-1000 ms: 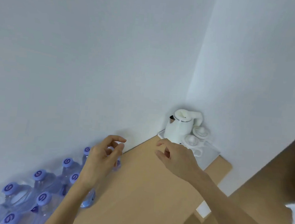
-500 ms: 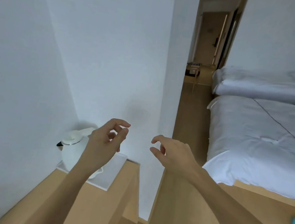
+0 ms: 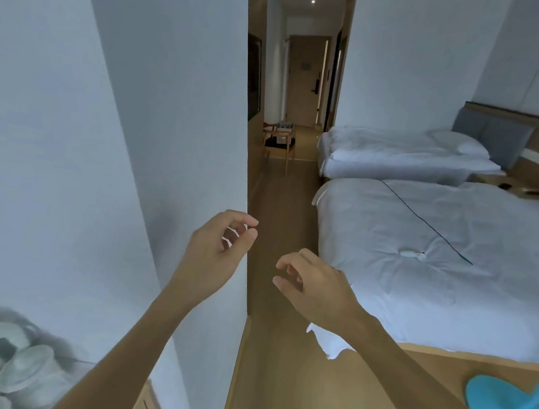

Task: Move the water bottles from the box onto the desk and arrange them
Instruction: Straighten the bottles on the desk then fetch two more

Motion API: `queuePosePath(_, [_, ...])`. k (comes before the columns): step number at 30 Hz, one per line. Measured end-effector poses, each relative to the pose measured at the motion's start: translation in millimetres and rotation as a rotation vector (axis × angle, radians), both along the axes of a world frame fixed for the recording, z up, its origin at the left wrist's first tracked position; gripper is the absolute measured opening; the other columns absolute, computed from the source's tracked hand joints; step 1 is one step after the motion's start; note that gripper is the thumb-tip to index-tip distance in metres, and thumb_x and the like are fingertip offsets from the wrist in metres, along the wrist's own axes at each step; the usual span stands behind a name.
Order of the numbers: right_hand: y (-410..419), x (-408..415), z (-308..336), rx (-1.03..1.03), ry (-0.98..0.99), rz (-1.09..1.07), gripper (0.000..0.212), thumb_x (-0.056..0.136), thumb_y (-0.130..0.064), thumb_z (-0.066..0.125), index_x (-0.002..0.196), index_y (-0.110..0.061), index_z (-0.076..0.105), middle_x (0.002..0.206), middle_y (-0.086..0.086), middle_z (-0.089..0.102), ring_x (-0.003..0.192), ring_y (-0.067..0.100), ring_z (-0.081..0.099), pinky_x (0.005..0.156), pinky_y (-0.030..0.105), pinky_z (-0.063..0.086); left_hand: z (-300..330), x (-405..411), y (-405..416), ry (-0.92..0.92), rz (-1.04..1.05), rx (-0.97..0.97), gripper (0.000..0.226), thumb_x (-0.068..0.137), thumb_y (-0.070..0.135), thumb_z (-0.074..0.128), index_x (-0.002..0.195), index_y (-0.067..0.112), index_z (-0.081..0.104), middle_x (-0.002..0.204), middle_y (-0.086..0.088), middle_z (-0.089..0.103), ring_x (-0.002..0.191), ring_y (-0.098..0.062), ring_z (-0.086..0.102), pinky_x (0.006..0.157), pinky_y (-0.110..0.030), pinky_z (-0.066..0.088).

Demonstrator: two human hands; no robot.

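Note:
No water bottle is in view on the desk side now. My left hand is raised in front of the white wall corner, fingers loosely curled and apart, holding nothing. My right hand hovers just right of it over the wooden floor, fingers also curled and apart, empty. Far down the hallway a wooden chair carries a box with what look like bottle tops, too small to be sure.
A white kettle and upturned cups sit at the bottom left on the desk corner. Two white beds fill the right. A turquoise fan base stands on the floor at bottom right. A wooden floor corridor runs ahead.
The view has swung right, away from the desk and its bottles, toward the hallway and beds. Both hands stayed raised and empty in front of me.

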State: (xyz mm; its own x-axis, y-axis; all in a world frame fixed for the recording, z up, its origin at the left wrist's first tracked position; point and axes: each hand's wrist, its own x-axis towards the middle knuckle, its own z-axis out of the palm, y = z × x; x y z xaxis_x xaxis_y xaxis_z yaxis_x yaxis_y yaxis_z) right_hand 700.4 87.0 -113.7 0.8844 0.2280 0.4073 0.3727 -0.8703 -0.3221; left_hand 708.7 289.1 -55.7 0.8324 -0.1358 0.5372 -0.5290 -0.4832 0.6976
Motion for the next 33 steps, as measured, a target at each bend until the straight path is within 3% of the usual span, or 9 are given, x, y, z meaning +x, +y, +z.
queuePosePath(8, [-61.8, 128.0, 5.9, 0.02, 0.08, -0.099, 0.029, 0.093, -0.054, 0.052, 0.117, -0.037, 0.056, 0.117, -0.02, 0.054, 0.093, 0.0, 0.052, 0.082, 0.011, 0.042, 4.1, 151.7, -57.1, -0.004, -0.083, -0.049, 0.01, 0.095, 0.032, 0.059, 0.104, 0.035, 0.061, 0.095, 0.027, 0.058, 0.094, 0.013, 0.054, 0.07, 0.002, 0.041])
queuePosePath(12, [-85.0, 193.0, 13.3, 0.064, 0.056, -0.138, 0.028, 0.092, -0.057, 0.051, 0.114, -0.04, 0.054, 0.112, -0.023, 0.054, 0.089, 0.0, 0.055, 0.074, 0.007, 0.039, 21.2, 225.0, -83.0, -0.008, -0.107, -0.088, 0.009, 0.096, 0.033, 0.057, 0.103, 0.038, 0.06, 0.093, 0.023, 0.061, 0.089, 0.005, 0.059, 0.067, -0.004, 0.047])
queuePosePath(15, [-100.7, 234.6, 11.3, 0.078, 0.03, -0.141, 0.029, 0.091, -0.059, 0.049, 0.113, -0.041, 0.053, 0.108, -0.024, 0.053, 0.087, -0.002, 0.054, 0.074, 0.012, 0.043, 27.3, 272.6, -98.5, 0.007, -0.133, -0.115, 0.011, 0.096, 0.034, 0.056, 0.105, 0.037, 0.062, 0.091, 0.019, 0.063, 0.084, -0.001, 0.063, 0.065, -0.009, 0.051])
queuePosePath(29, [-180.5, 488.8, -7.2, 0.146, 0.069, -0.085, 0.026, 0.092, -0.055, 0.05, 0.114, -0.04, 0.054, 0.11, -0.022, 0.053, 0.09, 0.002, 0.057, 0.071, 0.01, 0.036, 20.3, 516.9, -159.9, -0.001, -0.082, -0.074, 0.014, 0.096, 0.031, 0.055, 0.107, 0.035, 0.063, 0.091, 0.016, 0.065, 0.084, -0.005, 0.065, 0.073, -0.025, 0.056])
queuePosePath(33, [-208.5, 576.1, 0.6, 0.174, 0.101, -0.033, 0.025, 0.093, -0.055, 0.049, 0.113, -0.041, 0.053, 0.11, -0.021, 0.054, 0.094, 0.002, 0.057, 0.078, 0.017, 0.048, 24.7, 593.8, -185.2, 0.009, -0.093, -0.074, 0.014, 0.096, 0.03, 0.055, 0.104, 0.038, 0.063, 0.091, 0.014, 0.066, 0.083, -0.007, 0.065, 0.073, -0.033, 0.057])
